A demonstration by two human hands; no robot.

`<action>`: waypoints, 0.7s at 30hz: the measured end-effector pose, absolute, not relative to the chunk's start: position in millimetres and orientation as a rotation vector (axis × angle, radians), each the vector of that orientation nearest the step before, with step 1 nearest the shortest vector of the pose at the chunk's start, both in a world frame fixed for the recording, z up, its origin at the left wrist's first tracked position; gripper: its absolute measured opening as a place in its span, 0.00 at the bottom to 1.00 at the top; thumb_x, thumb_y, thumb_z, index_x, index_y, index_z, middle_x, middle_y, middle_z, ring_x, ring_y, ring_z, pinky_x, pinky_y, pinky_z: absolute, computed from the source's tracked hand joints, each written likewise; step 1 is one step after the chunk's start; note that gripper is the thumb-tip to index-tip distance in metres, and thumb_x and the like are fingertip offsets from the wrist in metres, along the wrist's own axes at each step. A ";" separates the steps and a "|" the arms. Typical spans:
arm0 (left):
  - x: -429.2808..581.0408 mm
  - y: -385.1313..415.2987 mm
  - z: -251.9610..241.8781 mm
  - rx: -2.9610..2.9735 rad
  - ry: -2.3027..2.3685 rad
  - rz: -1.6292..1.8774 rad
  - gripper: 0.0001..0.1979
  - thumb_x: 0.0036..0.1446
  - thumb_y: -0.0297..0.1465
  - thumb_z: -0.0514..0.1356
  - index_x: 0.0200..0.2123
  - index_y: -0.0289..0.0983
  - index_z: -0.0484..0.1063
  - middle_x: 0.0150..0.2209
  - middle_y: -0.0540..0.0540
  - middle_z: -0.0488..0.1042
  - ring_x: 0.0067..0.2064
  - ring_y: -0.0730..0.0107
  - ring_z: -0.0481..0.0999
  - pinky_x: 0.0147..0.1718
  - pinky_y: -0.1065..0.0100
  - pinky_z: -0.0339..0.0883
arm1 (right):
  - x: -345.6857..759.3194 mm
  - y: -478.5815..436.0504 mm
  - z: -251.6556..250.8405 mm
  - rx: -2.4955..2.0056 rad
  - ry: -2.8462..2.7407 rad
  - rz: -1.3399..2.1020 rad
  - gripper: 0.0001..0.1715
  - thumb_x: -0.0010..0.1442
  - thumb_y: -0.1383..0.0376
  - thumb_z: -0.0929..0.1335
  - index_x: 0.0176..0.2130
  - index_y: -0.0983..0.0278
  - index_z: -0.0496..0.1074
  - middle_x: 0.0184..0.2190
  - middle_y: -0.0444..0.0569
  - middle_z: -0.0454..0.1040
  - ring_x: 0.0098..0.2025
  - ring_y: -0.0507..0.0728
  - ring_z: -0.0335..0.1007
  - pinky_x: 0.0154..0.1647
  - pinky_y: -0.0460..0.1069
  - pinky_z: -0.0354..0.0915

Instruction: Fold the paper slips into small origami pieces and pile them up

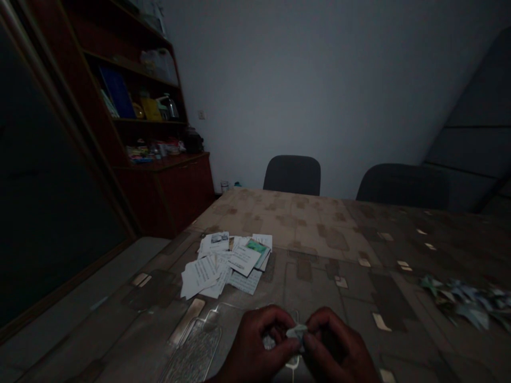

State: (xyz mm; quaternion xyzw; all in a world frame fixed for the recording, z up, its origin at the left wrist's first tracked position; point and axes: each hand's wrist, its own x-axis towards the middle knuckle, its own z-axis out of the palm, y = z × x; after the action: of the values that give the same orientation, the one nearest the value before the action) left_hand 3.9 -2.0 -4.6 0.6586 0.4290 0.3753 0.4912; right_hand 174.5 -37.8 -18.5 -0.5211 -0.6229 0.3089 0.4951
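Observation:
Near the table's front edge, my left hand (263,343) and my right hand (335,340) meet, both closed in a pinch. Between their fingertips is a small piece of folded paper (297,333), pale with a greenish tint, gripped from both sides. The fingers cover part of it, so its full shape is hidden. Beyond my left hand lies a loose pile of printed paper pieces (243,259), mostly white, one with a green picture. Far to the right of my right hand rests a heap of folded paper shapes (469,304), pale and greenish.
A patterned cloth covers the table (287,218). Two dark chairs stand at its far side, one in the middle (293,174) and one at the right (403,183). A red-brown cabinet (175,194) with filled shelves stands at the left, against the wall.

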 end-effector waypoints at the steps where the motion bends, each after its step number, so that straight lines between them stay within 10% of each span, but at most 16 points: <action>1: 4.0 -1.8 -5.2 1.606 1.036 0.918 0.04 0.43 0.26 0.63 0.27 0.34 0.75 0.25 0.49 0.74 0.28 0.69 0.72 0.29 0.72 0.64 | 174.4 -37.8 -18.1 -1.260 -1.521 0.741 0.12 0.58 0.57 0.67 0.28 0.61 0.69 0.22 0.41 0.68 0.25 0.53 0.65 0.27 0.44 0.61; 21: 1.3 -3.6 -9.8 1.616 0.930 1.024 0.05 0.46 0.27 0.63 0.30 0.34 0.74 0.29 0.46 0.76 0.29 0.68 0.74 0.30 0.70 0.67 | 175.8 -37.6 -13.3 -1.195 -1.574 0.610 0.11 0.58 0.57 0.69 0.28 0.60 0.71 0.23 0.42 0.69 0.24 0.52 0.66 0.27 0.44 0.64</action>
State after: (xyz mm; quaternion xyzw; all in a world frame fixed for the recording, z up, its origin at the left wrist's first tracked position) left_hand 1.3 -3.6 -9.8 0.6641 0.3821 0.4207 0.4858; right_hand 175.8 -37.6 -13.3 -0.4965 -0.6539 0.2535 0.5115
